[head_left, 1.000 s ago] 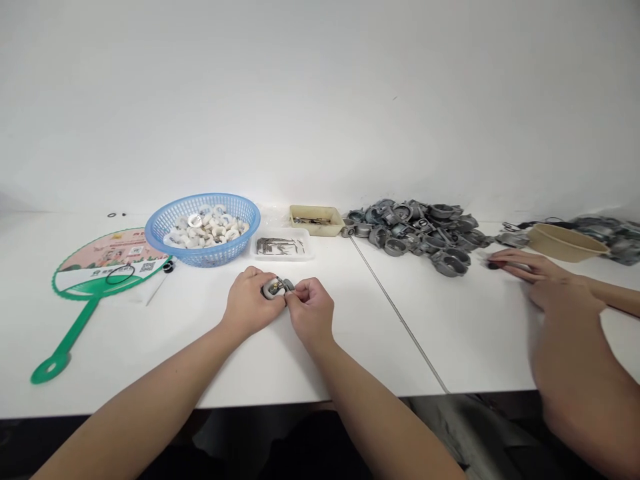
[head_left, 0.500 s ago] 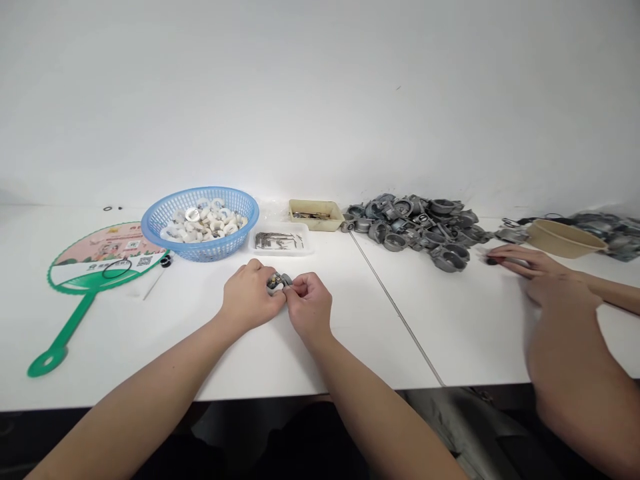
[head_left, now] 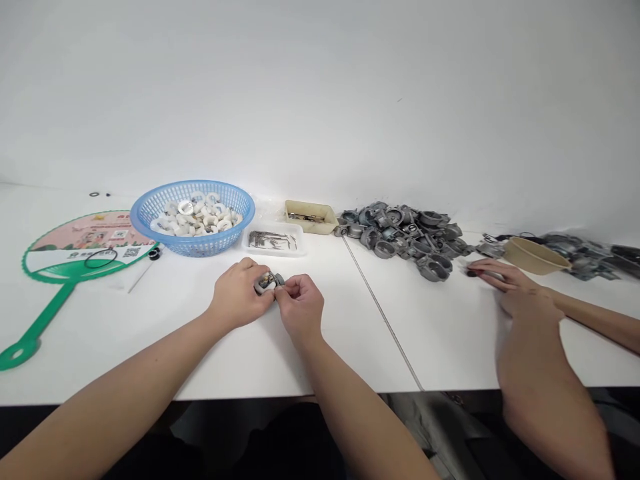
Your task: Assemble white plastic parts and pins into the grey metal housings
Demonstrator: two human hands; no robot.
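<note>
My left hand (head_left: 241, 293) is wrapped round a small grey metal housing (head_left: 261, 285) and keeps it just over the white table. A white piece and a brass-coloured bit show inside the housing. At its right edge, the thumb and fingers of my right hand (head_left: 301, 303) are pinched together; whatever lies between those fingertips is too small and hidden to make out. Behind my hands stands a white tray (head_left: 300, 252) with thin dark metal pins (head_left: 270, 241). A blue basket (head_left: 193, 183) beyond my left hand holds many white plastic rings (head_left: 213, 217).
A beige tray (head_left: 325, 227) with small parts stands at the back. Grey metal housings (head_left: 395, 230) are heaped to its right. A co-worker's hands (head_left: 510, 280) work at the right, near a tan bowl (head_left: 537, 257). A green-handled fan (head_left: 50, 313) lies at left.
The view has turned slightly, shifting most things to the left. My hands stay together on the housing, with only a small change of its tilt visible.
</note>
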